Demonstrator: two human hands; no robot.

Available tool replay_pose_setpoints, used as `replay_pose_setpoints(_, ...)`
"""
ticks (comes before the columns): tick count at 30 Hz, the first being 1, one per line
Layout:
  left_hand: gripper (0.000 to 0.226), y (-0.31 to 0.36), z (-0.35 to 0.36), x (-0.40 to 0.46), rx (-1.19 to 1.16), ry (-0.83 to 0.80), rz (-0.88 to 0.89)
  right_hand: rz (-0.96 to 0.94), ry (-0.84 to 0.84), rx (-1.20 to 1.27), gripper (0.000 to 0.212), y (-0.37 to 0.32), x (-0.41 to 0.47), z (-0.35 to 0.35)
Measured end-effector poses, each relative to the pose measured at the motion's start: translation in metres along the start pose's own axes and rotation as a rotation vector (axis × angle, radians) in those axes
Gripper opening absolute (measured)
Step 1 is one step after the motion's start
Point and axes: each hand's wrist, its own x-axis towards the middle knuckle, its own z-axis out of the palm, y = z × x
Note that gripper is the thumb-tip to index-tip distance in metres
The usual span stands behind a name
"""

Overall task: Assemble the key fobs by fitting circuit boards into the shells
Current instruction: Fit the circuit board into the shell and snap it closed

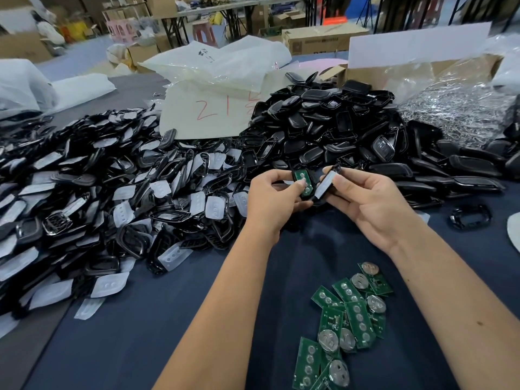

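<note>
Left hand (271, 192): grip closed on a black shell half with a green circuit board (303, 182) seated in it, thumb pressing on the board face. Right hand (374, 198): grip pinches a second shell half (326, 184) carrying a pale rubber button pad, held tilted, its near edge just beside the board. Both parts are held in the air above the desk (157, 319), in front of the shell heap.

Step in hand, as I judge it: closing the two halves over the board. To do well: keep the thumb on the board so it stays flat in its recess, square up the outlines, meet the halves along one long edge, then press shut evenly. Whether the board is fully seated cannot be told from here.

Surroundings: loose circuit boards (349, 313), some with coin cells, lie on the dark cloth near the right forearm. To the left, a wide heap of frames with pale pads (98, 198); behind the hands, a pile of black shells (323, 125). A single black frame (470, 217) lies apart at right.

Obstructions: none between the hands; the right forearm could sweep the boards when lowered.
</note>
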Motion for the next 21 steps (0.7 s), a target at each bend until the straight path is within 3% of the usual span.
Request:
replay_pose_setpoints(3,0.007,-0.001,0.000,-0.002,0.109,-0.006,0.080,-0.010,0.032,-0.058,0.018,0.003,0.000,-0.001)
replay_pose_setpoints(9,0.003,-0.002,0.007,-0.008,0.354,-0.028,0.311,-0.023,0.094,-0.097,0.014,0.007,0.001,0.000)
replay_pose_setpoints(21,0.015,-0.001,0.010,-0.012,0.613,-0.135,0.496,-0.049,0.205,-0.142,0.008,0.006,0.000,0.004)
